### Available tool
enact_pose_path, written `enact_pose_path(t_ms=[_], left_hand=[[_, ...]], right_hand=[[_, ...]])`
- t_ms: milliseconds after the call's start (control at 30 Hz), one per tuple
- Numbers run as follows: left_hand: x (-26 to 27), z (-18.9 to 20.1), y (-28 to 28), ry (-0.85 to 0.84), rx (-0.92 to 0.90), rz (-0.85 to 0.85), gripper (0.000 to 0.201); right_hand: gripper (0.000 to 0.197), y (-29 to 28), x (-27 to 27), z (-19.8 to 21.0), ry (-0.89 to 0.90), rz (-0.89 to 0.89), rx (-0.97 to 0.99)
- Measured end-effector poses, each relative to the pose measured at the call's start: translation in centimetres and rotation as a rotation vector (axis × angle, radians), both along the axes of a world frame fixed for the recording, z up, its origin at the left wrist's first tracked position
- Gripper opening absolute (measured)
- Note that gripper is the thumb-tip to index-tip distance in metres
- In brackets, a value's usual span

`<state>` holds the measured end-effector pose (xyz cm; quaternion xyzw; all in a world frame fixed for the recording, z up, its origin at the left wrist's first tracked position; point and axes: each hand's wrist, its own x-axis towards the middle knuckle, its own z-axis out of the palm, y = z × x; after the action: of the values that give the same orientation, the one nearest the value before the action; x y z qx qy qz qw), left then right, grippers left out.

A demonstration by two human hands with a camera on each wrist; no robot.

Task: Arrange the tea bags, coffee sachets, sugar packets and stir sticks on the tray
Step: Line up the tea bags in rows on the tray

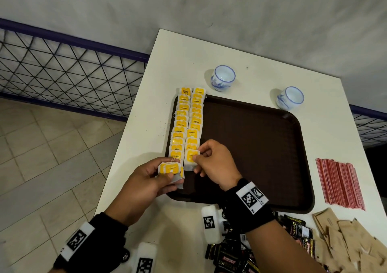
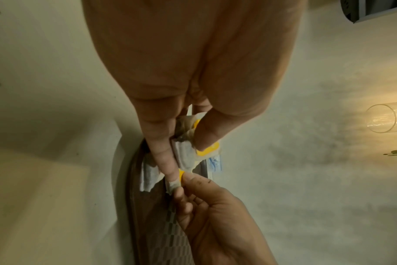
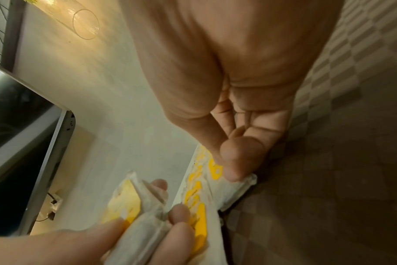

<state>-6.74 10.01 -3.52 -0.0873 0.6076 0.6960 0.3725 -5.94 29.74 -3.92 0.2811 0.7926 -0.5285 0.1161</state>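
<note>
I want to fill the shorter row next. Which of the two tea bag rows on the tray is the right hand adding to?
The right row, nearer the tray's middle. The right hand pinches its nearest bag; the left row lies untouched.

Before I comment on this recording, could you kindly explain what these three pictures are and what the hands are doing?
No machine here: a person wears one camera on the head and one on each wrist. The head view looks down on a white table with a brown tray. Two rows of yellow tea bags lie along the tray's left edge. The left hand holds a small stack of tea bags; the right hand pinches one tea bag at the near end of the right row. Beside the tray: two cups, red stir sticks, dark coffee sachets, brown sugar packets. The wrist views show the same fingers close up.
</note>
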Motion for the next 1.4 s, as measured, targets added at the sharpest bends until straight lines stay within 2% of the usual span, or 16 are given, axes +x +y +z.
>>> enact_pose_path(t_ms=[167,267,333,433,533,833,1067,1233,1400], left_hand=[[-0.5,0.3,0.1,-0.073,0.06,0.007,0.033],[-0.5,0.2,0.2,-0.047,0.06,-0.017,0.033],[-0.4,0.2,0.5,-0.02,0.049,-0.024,0.032],[-0.4,0.2,0.9,0.017,0.015,-0.022,0.031],[-0.4,0.4,1.1,0.037,-0.006,-0.017,0.03],[-0.5,0.7,0.9,0.059,-0.025,-0.011,0.027],[-0.6,0.5,0.1,0.02,-0.028,0.017,0.028],[-0.5,0.4,0.0,0.012,-0.031,0.022,0.028],[-0.4,0.4,0.2,0.009,-0.015,0.021,0.027]], right_hand=[[0.016,0.3,0.4,1.3,0.105,0.022,0.158],[0.013,0.0,1.0,2.8,0.24,0.073,-0.026],[0.014,-0.5,1.5,3.4,0.255,0.123,-0.17],[0.016,-0.9,1.9,3.1,0.266,0.162,-0.185],[0.02,-1.2,2.1,3.0,0.286,0.129,-0.23],[0.005,-0.8,2.1,3.6,0.228,0.16,-0.188],[0.014,1.4,2.0,3.2,0.173,0.073,-0.105],[0.008,2.2,2.4,2.5,0.047,0.161,-0.097],[0.009,1.4,2.3,1.1,-0.019,0.174,-0.096]])
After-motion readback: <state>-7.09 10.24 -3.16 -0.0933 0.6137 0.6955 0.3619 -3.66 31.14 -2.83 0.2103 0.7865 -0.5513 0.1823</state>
